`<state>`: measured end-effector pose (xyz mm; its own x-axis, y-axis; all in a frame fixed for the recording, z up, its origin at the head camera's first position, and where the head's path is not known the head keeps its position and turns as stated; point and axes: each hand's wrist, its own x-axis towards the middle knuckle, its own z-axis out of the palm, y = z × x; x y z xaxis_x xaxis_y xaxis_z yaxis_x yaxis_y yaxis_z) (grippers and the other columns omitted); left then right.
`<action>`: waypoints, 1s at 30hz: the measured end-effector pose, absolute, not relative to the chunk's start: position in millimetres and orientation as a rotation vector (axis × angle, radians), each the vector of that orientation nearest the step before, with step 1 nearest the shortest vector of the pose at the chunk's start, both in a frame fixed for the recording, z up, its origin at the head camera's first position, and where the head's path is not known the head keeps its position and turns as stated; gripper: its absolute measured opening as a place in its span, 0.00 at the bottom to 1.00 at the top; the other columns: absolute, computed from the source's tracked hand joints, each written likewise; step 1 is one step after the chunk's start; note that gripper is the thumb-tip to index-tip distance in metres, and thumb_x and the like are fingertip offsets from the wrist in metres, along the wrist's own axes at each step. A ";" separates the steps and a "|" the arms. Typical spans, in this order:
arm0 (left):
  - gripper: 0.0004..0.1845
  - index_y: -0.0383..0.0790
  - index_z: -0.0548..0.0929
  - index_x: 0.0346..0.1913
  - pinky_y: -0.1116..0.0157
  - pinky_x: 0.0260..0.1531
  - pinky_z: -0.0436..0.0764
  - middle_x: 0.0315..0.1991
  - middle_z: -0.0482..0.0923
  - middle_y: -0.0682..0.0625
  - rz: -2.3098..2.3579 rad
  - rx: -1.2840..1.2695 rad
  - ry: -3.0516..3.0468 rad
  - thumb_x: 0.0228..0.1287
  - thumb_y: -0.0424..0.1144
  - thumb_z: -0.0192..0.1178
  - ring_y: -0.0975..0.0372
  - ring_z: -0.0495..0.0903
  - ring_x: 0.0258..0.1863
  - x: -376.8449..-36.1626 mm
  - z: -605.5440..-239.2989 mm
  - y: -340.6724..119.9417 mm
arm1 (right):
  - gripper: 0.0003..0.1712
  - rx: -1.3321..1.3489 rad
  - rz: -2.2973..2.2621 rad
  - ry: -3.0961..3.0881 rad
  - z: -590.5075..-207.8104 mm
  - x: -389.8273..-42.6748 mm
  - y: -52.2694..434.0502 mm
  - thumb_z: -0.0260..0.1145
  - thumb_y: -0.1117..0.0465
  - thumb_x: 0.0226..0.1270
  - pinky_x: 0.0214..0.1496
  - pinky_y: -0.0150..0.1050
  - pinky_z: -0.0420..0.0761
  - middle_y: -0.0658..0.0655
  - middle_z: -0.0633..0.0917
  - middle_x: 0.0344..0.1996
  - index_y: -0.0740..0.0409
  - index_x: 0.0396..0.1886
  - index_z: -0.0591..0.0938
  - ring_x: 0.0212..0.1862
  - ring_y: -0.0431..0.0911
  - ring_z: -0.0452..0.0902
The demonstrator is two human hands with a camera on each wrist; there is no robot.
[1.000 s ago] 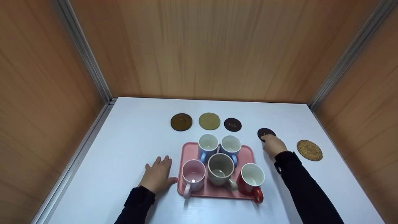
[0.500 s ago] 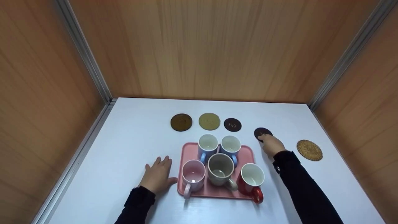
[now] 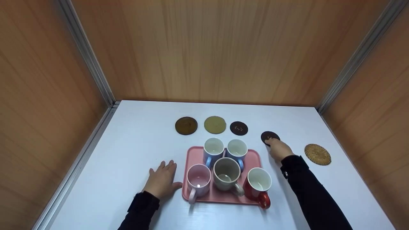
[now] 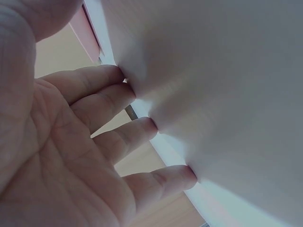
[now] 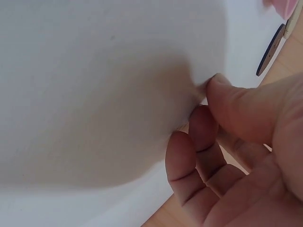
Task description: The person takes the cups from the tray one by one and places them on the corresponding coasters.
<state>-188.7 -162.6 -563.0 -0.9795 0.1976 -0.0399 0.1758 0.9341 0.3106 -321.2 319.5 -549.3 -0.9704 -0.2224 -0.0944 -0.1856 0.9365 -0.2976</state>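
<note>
A round dark brown coaster (image 3: 268, 136) with small light marks lies on the white table at the right. My right hand (image 3: 279, 149) pinches its near edge with thumb and curled fingertips. In the right wrist view the thumb (image 5: 236, 101) and fingers sit close together at the table surface, and the coaster is hidden there. My left hand (image 3: 162, 180) rests on the table with fingers spread, its thumb reaching the left edge of a pink tray (image 3: 195, 152). The left wrist view has its fingertips (image 4: 187, 176) on the white surface.
Several mugs stand on the tray, among them a pink mug (image 3: 198, 182), a grey mug (image 3: 226, 179) and a red mug (image 3: 252, 191). Behind lie a brown coaster (image 3: 186, 125), an olive coaster (image 3: 215, 124) and another dark coaster (image 3: 239, 128). A woven coaster (image 3: 318, 154) lies far right.
Between one second and half a second ago, my right hand slid the dark coaster slightly left; since then it has stayed in place. My left hand has kept still.
</note>
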 end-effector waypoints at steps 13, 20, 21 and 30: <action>0.44 0.34 0.74 0.76 0.21 0.69 0.63 0.77 0.72 0.35 0.487 0.284 3.003 0.65 0.57 0.74 0.35 0.67 0.79 -188.4 -560.7 -161.9 | 0.37 -0.334 -0.443 2.944 -549.3 -322.1 317.9 0.55 0.81 0.63 0.78 0.64 0.70 0.80 0.71 0.74 0.70 0.75 0.73 0.76 0.72 0.67; 0.44 0.33 0.76 0.74 0.21 0.66 0.66 0.75 0.74 0.35 0.447 0.305 3.022 0.63 0.58 0.75 0.35 0.69 0.77 -187.7 -561.9 -161.5 | 0.37 -0.327 -0.424 2.920 -545.2 -320.9 314.6 0.53 0.82 0.64 0.77 0.62 0.72 0.80 0.70 0.74 0.70 0.76 0.72 0.76 0.72 0.67; 0.44 0.33 0.76 0.74 0.21 0.66 0.67 0.75 0.75 0.35 0.440 0.307 3.025 0.63 0.58 0.75 0.35 0.70 0.77 -188.0 -562.3 -161.7 | 0.37 -0.325 -0.423 2.916 -544.9 -321.0 314.4 0.53 0.82 0.65 0.77 0.62 0.72 0.80 0.70 0.74 0.70 0.76 0.72 0.76 0.71 0.67; 0.45 0.34 0.76 0.74 0.22 0.67 0.67 0.75 0.74 0.35 0.438 0.291 3.016 0.63 0.59 0.75 0.35 0.69 0.77 -188.9 -562.5 -161.1 | 0.36 -0.308 -0.430 2.915 -545.1 -320.5 314.2 0.53 0.81 0.65 0.77 0.62 0.72 0.79 0.70 0.75 0.71 0.76 0.72 0.76 0.71 0.67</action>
